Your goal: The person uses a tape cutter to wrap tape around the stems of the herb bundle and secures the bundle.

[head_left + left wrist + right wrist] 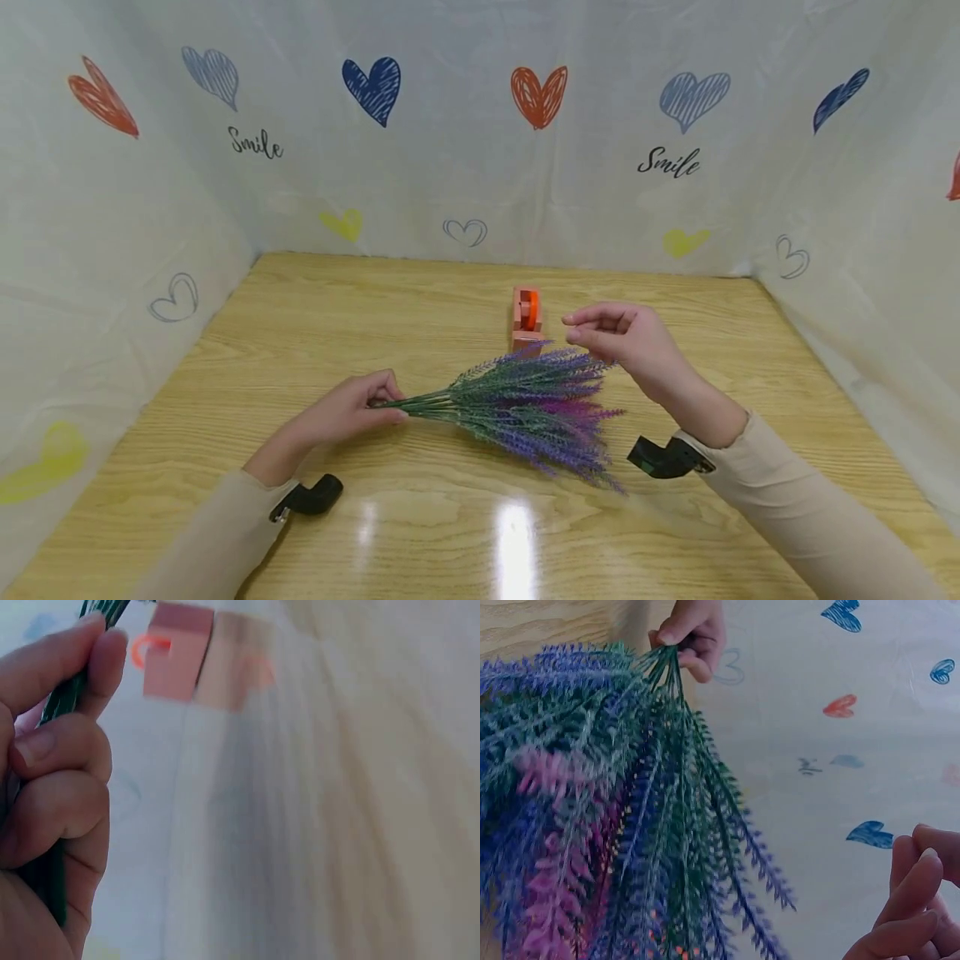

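Observation:
My left hand (348, 410) grips the green stems of a bunch of artificial lavender (525, 408), fingers and thumb curled round them. The bunch lies sideways, its purple and pink flower heads fanning out to the right. In the left wrist view the dark green stems (64, 701) run through the curled fingers. My right hand (641, 342) hovers beside the flower tips, thumb and forefinger close together with nothing visible between them. In the right wrist view the fingers (911, 900) are loosely bent, apart from the flowers.
Behind the lavender stands a pink tape dispenser (527, 342) with an orange roll (534, 310), partly overlapped by flower tips. Everything is over a wood-grain table (375, 308). A pale curtain (465, 167) printed with hearts encloses the back and sides.

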Tool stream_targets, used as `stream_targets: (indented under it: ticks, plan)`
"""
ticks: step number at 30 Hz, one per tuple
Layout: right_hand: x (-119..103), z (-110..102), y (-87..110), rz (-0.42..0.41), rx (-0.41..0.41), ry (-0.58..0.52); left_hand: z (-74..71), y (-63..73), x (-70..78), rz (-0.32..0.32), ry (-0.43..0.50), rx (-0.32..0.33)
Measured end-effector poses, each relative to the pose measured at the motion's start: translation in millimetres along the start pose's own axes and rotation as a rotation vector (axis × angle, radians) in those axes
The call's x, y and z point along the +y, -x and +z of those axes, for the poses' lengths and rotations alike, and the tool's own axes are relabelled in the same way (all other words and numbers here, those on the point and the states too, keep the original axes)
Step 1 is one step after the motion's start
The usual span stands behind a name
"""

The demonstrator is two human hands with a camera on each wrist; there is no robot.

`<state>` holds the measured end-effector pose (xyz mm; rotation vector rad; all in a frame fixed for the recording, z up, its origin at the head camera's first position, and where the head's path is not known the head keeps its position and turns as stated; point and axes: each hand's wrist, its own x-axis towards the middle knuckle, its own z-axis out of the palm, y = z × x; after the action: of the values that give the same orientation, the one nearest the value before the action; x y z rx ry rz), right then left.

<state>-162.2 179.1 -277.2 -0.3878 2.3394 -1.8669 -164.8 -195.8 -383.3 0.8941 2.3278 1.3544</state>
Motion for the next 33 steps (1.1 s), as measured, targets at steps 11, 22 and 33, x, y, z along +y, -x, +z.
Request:
stream_targets:
  ticks: [11,22,33]
  plan:
    - [-1.4,1.3,2.9,0.049,-0.001,0.033,36.6,-68.3,23.1,0.035,-0.087,0.024]
    - [8.2,11.2,9.6,0.041,-0.015,0.032,74.6,-121.7,48.1,0.034,-0.108,0.064]
    - [29.9,19.0,25.8,0.054,-0.018,-0.028,95.1,-145.7,57.3,0.166,-0.126,0.039]
